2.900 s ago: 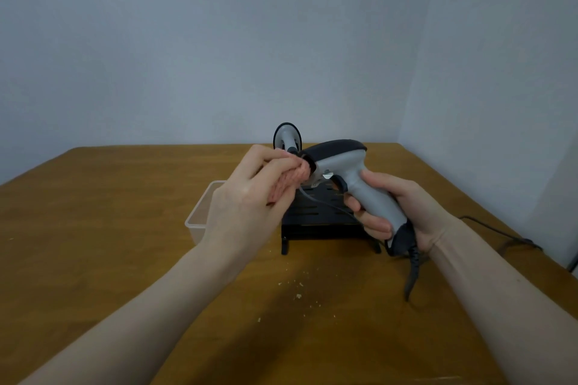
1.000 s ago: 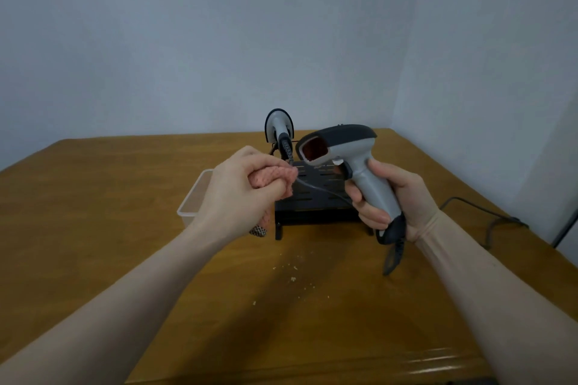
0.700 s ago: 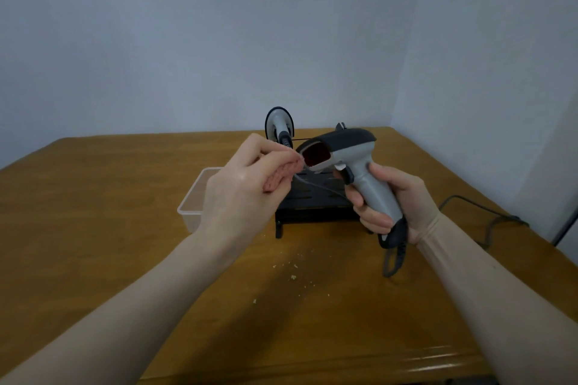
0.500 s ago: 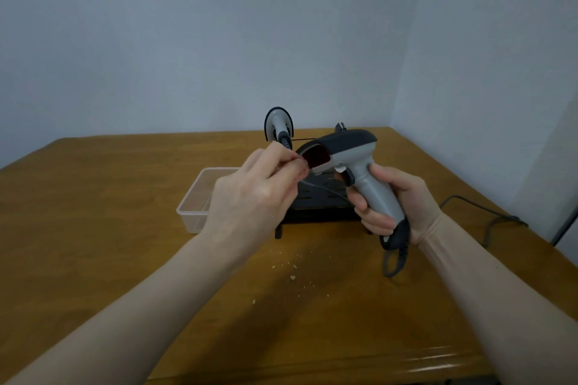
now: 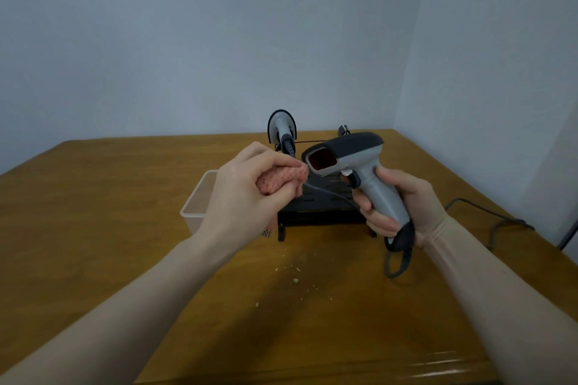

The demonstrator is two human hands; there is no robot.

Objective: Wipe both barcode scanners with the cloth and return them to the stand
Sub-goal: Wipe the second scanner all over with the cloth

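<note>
My right hand [image 5: 397, 200] grips the handle of a grey and black barcode scanner [image 5: 350, 156], held above the table with its red window facing left. My left hand [image 5: 247, 194] holds a bunched pink cloth [image 5: 281, 180], whose tip sits at the left edge of the scanner's window. A second scanner [image 5: 281, 128] stands upright in the black stand [image 5: 316, 206] behind my hands. The held scanner's cable [image 5: 397, 262] hangs from its handle in a loop down to the table.
A clear plastic tub [image 5: 197, 200] sits left of the stand, partly behind my left hand. Small crumbs [image 5: 295, 280] lie on the wooden table [image 5: 93, 228] in front of the stand. A dark cable [image 5: 488, 216] runs along the right side. Walls close the corner behind.
My left hand drew the cloth back down and left from the scanner's window, so the pink cloth shows again. The scanner has shifted slightly right and its red window is fully uncovered.
</note>
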